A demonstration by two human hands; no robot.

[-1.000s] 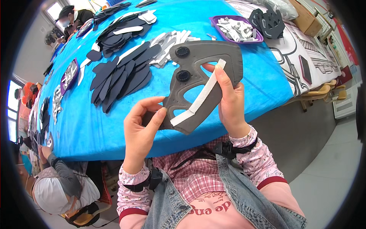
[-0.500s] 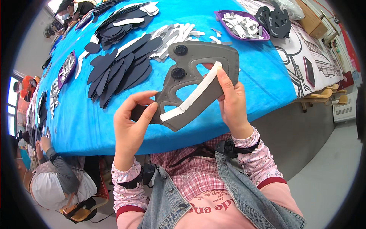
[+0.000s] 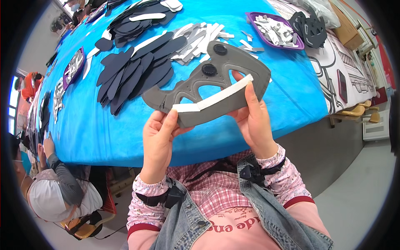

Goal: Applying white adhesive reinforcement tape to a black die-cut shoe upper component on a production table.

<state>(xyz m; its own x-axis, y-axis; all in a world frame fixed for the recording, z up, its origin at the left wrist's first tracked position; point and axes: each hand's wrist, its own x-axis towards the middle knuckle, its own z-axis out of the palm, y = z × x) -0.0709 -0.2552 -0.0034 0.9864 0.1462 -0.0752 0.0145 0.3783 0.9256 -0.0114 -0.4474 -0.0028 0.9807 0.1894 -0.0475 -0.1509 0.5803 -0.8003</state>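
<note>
Between my two hands, above the blue-covered table, is a grey foam panel (image 3: 227,110) with cut-out openings and two round black valves (image 3: 209,69). White strips (image 3: 223,96) lie along its lower part, meeting at a slight angle. My left hand (image 3: 160,133) pinches the panel's lower left edge, thumb on the end of the strip and fingers behind. My right hand (image 3: 254,114) grips the right side, thumb near the strip's upper end. Parts of the fingers of both hands are hidden behind the panel.
A fanned pile of dark oval foam pieces (image 3: 135,71) lies beyond my left hand, with white and grey strips (image 3: 200,39) beside it. A purple tray (image 3: 277,45) holds small white pieces. Black moulded panels (image 3: 308,29) and a phone (image 3: 341,86) lie right. A co-worker (image 3: 62,191) sits left.
The panel has turned clockwise, so its strips lie flatter. My left hand has shifted right and down, from the panel's left tab to the strip's end. My right hand keeps its hold.
</note>
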